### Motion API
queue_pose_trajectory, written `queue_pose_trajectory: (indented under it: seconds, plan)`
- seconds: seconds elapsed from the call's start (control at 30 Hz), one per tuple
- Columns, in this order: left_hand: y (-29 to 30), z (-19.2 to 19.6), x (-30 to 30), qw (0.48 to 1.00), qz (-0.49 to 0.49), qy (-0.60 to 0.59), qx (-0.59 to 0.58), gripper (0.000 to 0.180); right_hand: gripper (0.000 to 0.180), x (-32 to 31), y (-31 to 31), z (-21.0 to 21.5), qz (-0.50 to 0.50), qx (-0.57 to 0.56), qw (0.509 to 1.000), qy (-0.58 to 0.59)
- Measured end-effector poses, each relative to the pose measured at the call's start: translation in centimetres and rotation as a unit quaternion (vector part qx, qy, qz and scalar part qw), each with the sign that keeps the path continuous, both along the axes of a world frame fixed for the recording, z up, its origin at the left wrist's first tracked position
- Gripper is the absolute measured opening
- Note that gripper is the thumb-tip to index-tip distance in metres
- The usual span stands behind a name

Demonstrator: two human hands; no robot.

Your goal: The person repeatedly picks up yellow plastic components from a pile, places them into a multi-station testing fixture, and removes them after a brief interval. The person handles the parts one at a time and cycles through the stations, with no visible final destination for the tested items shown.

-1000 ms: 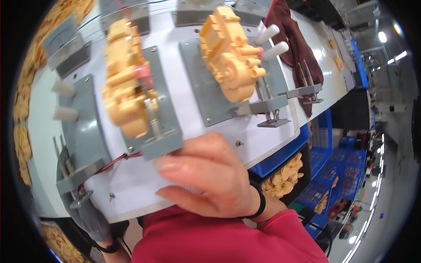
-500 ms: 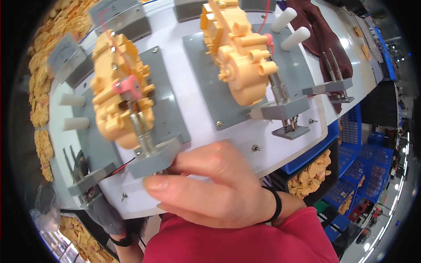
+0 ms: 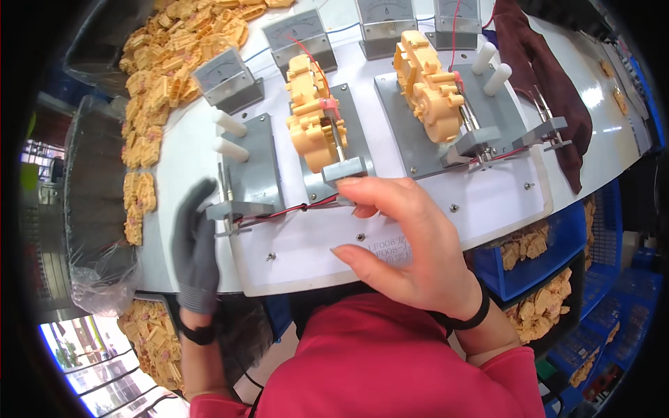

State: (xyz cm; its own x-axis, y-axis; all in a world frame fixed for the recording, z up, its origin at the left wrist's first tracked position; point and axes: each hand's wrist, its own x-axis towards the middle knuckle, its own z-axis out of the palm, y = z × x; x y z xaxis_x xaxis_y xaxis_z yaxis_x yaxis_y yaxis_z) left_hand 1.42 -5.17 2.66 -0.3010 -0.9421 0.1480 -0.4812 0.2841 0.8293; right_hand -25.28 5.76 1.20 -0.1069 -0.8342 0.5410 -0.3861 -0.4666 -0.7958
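Two yellow plastic gearboxes sit clamped on grey fixture plates on a white board [image 3: 481,202]. The left gearbox [image 3: 311,124] has a red wire clipped to it; the right gearbox [image 3: 426,83] lies a little farther off. My bare right hand [image 3: 404,244] hovers over the board, index fingertip against the grey slider block [image 3: 343,169] below the left gearbox. My left hand [image 3: 195,244], in a grey glove, rests by the toggle clamp [image 3: 233,207] at the left fixture's edge, fingers loosely extended. Neither hand holds anything.
Three grey analogue meters [image 3: 226,73] stand behind the fixtures. Heaps of yellow gearboxes [image 3: 164,63] lie at the far left, more in blue bins [image 3: 536,251] under the table at right. A dark red cloth [image 3: 550,76] lies at the right. White pegs [image 3: 230,136] stand on the fixtures.
The view has pulled back and swung right. My right hand shifted from covering the board's front edge to touching the slider block; my gloved left hand has come up to the left clamp.
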Motion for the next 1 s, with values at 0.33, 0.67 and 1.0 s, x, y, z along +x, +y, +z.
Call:
queue_pose_trajectory:
  seconds: [0.33,0.67,1.0]
  plan:
    - [-6.0,12.2,-6.3,0.885,-0.281,-0.3,-0.217,0.07,0.061,0.5,0.1,0.1,-0.021,-0.022,0.999,0.015]
    - [-6.2,11.1,-14.6,0.725,-0.414,-0.413,-0.363,0.081,0.06,0.3,0.5,-0.5,-0.049,-0.005,0.997,-0.056]
    - [-6.2,11.4,-13.7,0.733,-0.374,-0.452,-0.345,0.089,0.048,0.5,0.5,-0.7,-0.091,-0.033,0.994,-0.05]
